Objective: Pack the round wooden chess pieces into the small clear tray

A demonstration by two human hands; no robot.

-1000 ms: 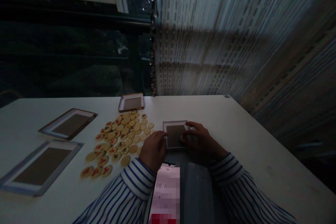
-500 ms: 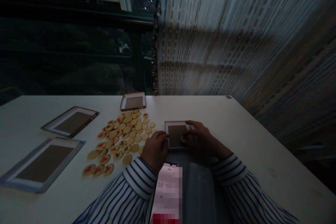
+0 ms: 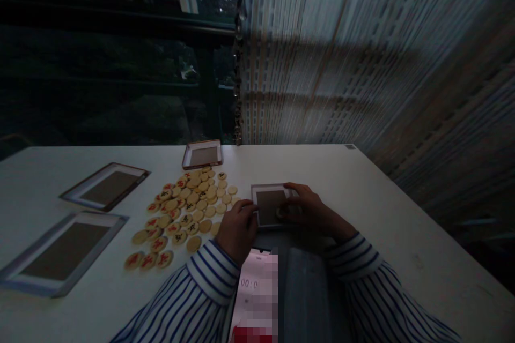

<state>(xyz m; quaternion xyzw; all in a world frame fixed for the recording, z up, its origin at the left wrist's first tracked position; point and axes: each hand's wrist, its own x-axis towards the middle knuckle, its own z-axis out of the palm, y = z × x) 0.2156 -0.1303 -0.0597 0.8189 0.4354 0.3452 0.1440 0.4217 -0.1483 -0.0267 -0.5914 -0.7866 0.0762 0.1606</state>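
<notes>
White worktop (image 3: 402, 268) runs under everything I'm watching. Three other trays (image 3: 64, 249), well apart, off left of the left fingers (image 3: 245, 207). Handled tray (image 3: 265, 206): between those and the right fingers (image 3: 296, 189). Step in hand, my read: steadying that tray from both sides; next move calls for even pressure so it doesn't skid. Left fingers bunched narrow, touching its left edge; can't tell if they pinch. Right fingers part-spread, index at the far right corner; too dark for me to tell what's held. Smallest: round pieces (image 3: 195, 199), heaped just left of the left fingers.
</notes>
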